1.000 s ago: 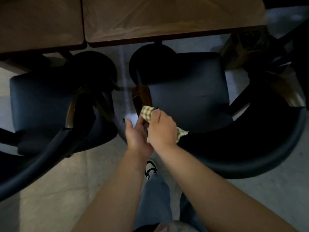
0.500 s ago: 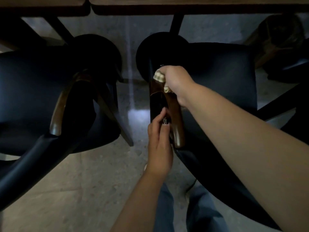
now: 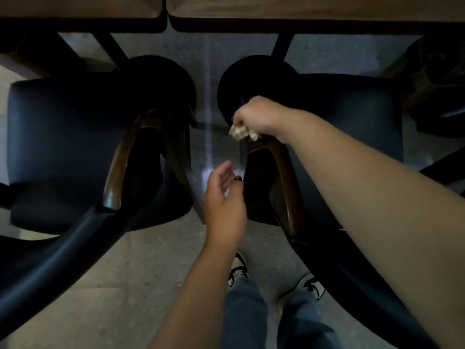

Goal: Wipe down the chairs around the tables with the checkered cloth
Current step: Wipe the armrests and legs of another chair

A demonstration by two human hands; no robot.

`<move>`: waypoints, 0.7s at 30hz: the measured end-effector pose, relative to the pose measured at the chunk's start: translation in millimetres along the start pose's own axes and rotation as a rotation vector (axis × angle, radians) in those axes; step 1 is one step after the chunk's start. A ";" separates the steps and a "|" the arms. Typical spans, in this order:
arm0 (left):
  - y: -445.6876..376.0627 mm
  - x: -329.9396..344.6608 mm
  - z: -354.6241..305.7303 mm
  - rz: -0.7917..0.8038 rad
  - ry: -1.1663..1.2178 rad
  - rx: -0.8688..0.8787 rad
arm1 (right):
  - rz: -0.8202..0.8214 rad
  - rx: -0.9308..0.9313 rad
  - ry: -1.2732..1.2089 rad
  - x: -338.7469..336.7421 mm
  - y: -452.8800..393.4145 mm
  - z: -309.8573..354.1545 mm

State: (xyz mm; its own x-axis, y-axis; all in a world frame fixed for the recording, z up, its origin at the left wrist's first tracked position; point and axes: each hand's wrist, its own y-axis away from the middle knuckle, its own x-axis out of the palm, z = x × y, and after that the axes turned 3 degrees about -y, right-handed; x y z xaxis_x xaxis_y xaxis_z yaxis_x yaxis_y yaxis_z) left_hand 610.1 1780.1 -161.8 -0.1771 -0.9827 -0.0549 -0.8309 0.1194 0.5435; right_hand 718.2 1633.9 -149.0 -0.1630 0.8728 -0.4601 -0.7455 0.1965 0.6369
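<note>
cloth (image 3: 242, 132): pale checkered, bunched in the right hand (image 3: 254, 116), pressed on the front end of the right chair's wooden armrest (image 3: 284, 172)
chairs: black padded seats, left chair (image 3: 63, 152) beside the right chair (image 3: 352, 117)

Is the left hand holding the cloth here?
No. The right hand grips the bunched cloth on the chair's armrest, while the left hand hangs loose and holds nothing.

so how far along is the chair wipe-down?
Done: nothing shows as finished; the dim view can't tell wiped from unwiped surfaces. In hand: right hand grips the bunched cloth at the front end of the right chair's wooden armrest; left hand hangs open beside it. Left, probably: the left chair, which no hand touches.
</note>
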 end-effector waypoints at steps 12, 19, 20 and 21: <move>-34.7 -1.0 -26.5 0.173 -0.160 0.028 | -0.114 0.482 -0.956 16.4 88.0 -66.6; -29.0 -7.4 -18.1 0.273 -0.154 -0.027 | -0.411 -0.303 0.023 25.3 157.9 -40.5; -26.9 -9.0 -17.0 0.297 -0.150 -0.030 | -0.344 -0.453 0.301 22.1 160.4 -35.6; -25.6 -10.3 -15.8 0.315 -0.151 -0.020 | -0.229 -0.540 0.566 18.7 163.9 -27.9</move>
State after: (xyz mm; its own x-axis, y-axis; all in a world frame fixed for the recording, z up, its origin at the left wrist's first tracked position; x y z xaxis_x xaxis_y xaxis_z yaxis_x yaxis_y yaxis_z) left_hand 641.5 1784.9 -161.9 -0.5000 -0.8660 -0.0045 -0.7132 0.4089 0.5693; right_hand 574.9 1670.0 -70.5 -0.1630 0.4509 -0.8776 -0.9852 -0.0259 0.1697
